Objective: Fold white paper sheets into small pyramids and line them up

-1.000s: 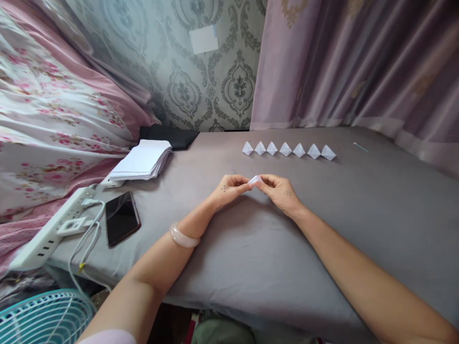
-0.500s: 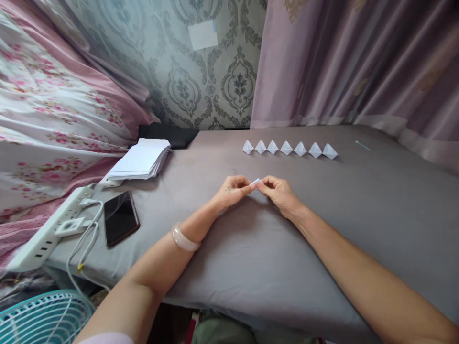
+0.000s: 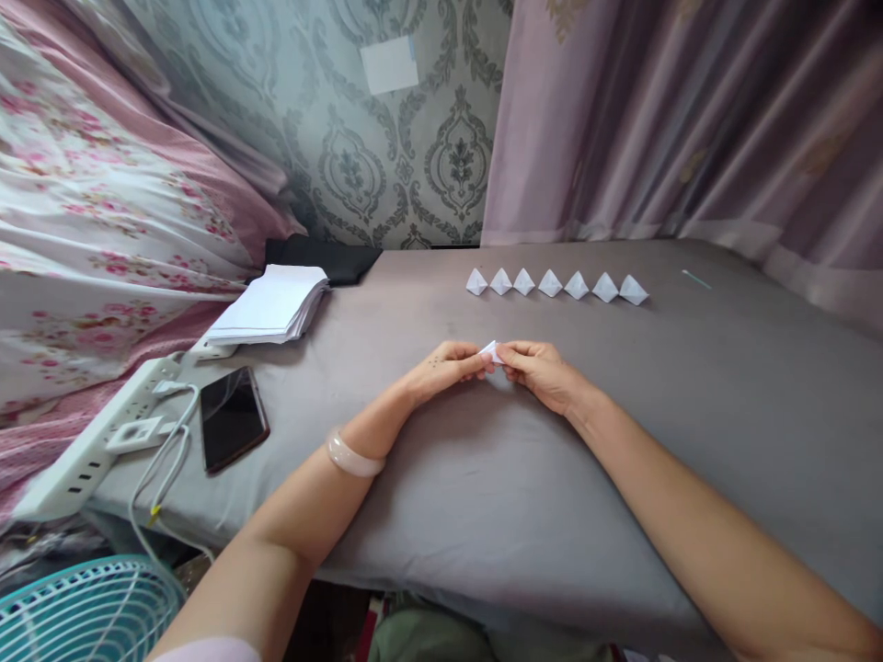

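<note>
A small folded white paper [image 3: 492, 350] is pinched between my two hands, just above the grey cloth of the table. My left hand [image 3: 448, 368] grips its left side with thumb and fingers, and a pale bangle [image 3: 353, 456] circles that wrist. On the other side, my right hand [image 3: 542, 372] pinches the right edge, thumb on top. The fingers cover much of the paper, so its full shape is hidden. Beyond the hands stands a row of several folded white paper boats [image 3: 550, 283], each with a pointed middle.
A stack of white paper [image 3: 269, 303] lies at the left by a black folded item [image 3: 338, 260]. Nearer are a phone [image 3: 233, 418], a white power strip [image 3: 97, 441] with cables and a turquoise fan [image 3: 89, 607]. A thin stick [image 3: 696, 279] lies far right.
The folded paper has tilted between my fingers and now shows a pointed, wider face. My right thumb and fingers have shifted slightly on it; the row of boats has stayed put.
</note>
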### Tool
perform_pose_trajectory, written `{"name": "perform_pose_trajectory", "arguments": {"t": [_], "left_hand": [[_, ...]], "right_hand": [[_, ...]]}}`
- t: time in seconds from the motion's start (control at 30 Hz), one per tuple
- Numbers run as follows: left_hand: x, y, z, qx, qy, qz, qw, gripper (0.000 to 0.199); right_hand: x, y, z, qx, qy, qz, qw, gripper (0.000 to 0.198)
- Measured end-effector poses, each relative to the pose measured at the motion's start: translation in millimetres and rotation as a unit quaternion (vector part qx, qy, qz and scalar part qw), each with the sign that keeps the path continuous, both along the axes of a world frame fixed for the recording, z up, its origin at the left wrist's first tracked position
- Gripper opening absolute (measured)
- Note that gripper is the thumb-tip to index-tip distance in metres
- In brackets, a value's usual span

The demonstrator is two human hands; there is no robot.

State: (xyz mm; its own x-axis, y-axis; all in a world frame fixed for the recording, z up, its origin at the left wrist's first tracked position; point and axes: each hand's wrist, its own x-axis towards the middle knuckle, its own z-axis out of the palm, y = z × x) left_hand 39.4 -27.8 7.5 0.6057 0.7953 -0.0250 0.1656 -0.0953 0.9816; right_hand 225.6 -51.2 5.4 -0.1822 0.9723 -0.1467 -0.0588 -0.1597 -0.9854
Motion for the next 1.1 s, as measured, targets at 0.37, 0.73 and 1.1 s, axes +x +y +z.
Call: {"name": "perform_pose_trajectory", "arguments": {"t": [0.37, 0.73, 1.1], "left_hand": [[6, -1, 2.1, 0.043, -0.024, 0.069, 0.996, 0.038], [15, -13, 4.2, 0.092, -0.061, 0.088, 0.990, 0.037], [10, 2, -14.1, 0.134, 0.055, 0.133, 0.980, 0.029]], "right_hand": [[-6, -6, 2, 0.066, -0.123, 0.036, 0.990, 0.052], [-5, -11, 14, 0.189, -0.202, 0.013, 0.961, 0.050], [8, 4, -16, 0.292, -0.447, 0.012, 0.845, 0.031]]}}
